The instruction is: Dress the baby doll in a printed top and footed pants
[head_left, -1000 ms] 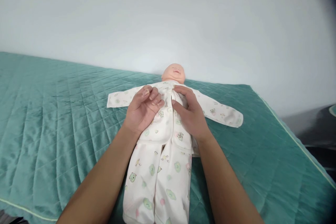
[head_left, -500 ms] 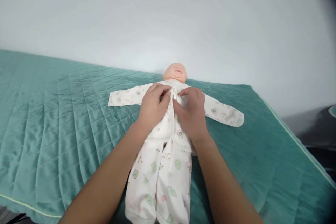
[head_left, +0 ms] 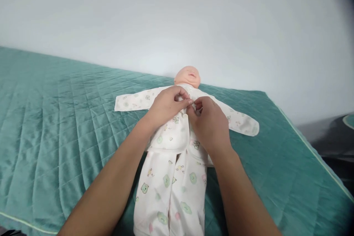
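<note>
A baby doll lies on its back on a teal quilted bedspread, head toward the wall. It wears a white printed top with sleeves spread out and matching white trousers. My left hand and my right hand meet at the chest just under the doll's neck. Both hands pinch the front edges of the top, fingers curled and pressed together at the opening.
A pale wall rises behind the bed. The bedspread's right edge runs diagonally down, with dark floor beyond it. The bed's near edge shows at the lower left.
Both hands moved up from the middle of the chest to the neckline. The left hand went from lying loosely open on the top to pinching the fabric edge.
</note>
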Motion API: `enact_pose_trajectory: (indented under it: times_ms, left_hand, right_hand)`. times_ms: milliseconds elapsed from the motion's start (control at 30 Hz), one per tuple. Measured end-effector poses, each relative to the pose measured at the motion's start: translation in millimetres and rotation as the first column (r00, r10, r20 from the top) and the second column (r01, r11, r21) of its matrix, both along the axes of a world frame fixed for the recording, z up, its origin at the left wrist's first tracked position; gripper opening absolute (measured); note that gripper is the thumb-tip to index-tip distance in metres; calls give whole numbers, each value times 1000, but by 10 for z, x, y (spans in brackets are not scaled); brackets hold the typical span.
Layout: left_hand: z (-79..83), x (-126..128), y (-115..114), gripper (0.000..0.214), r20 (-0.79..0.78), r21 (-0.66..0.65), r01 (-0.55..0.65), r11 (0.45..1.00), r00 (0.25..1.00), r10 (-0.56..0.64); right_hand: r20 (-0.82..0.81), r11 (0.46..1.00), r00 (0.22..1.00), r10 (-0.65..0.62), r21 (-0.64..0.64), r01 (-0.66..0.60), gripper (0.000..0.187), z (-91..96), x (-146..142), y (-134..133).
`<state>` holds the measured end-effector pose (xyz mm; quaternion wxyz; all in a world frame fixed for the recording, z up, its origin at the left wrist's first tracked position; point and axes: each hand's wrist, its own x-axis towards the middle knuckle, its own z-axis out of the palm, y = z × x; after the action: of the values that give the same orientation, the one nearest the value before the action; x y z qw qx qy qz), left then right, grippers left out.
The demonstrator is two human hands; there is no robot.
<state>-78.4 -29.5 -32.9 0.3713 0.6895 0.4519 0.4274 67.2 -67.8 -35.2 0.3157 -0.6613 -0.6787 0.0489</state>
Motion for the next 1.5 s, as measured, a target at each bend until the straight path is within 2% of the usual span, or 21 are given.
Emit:
enact_pose_trajectory:
  times_ms: [100, 200, 300, 400, 600, 700, 800, 900, 1100, 1233, 1400, 1500]
  left_hand:
    - [-14, -46, 11, 7, 1, 1, 29, 1000, 1000, -29]
    - [-5, -83, 13, 8, -13, -1, 28, 1000, 1000, -28]
    - [25, -99, 1, 8, -15, -11, 30, 999, 999, -31]
    - [34, -83, -7, 10, 20, -40, -5, 999, 1000, 6]
    - [-11, -32, -10, 15, 247, -105, -34, 994, 967, 59]
    - [-18, -36, -12, 13, 321, -126, -1, 992, 946, 41]
    - [-11, -48, -15, 13, 325, -134, 13, 991, 945, 32]
    - [-4, -53, -24, 12, 319, -142, 17, 990, 947, 29]
    - [-8, -67, -29, 12, 292, -158, 16, 987, 956, 31]
    - [-18, -58, -22, 15, 322, -139, 40, 989, 947, 7]
    - [-14, -19, -47, 14, 300, -129, 7, 992, 953, 32]
    - [3, 2, -64, 14, 293, -132, 13, 991, 956, 26]
  right_hand:
    - [-11, 998, 1000, -4, -60, 3, 15, 30, 8, 47]
    - [-247, 990, 968, 46, -116, -77, 13, 40, 89, 125]
    - [-546, 975, 835, 69, -140, -172, 12, 49, 184, 183]
    - [-733, 961, 678, 54, -147, -235, 13, 68, 205, 192]
    - [-863, 959, 499, 82, -68, -275, 14, 57, 147, 182]
    - [-896, 943, 440, 60, -93, -318, 17, 14, 188, 208]
    - [-913, 930, 405, 55, -100, -353, 16, -19, 233, 228]
    - [-904, 930, 417, 98, -66, -361, 14, -35, 234, 229]
    - [-841, 953, 499, 211, 64, -295, 9, -77, 189, 237]
    - [-793, 954, 573, 208, 34, -299, 15, -106, 197, 246]
    - [-734, 951, 653, 189, -29, -308, 23, -92, 217, 233]
    - [-700, 942, 681, 215, -36, -334, 23, -75, 225, 228]
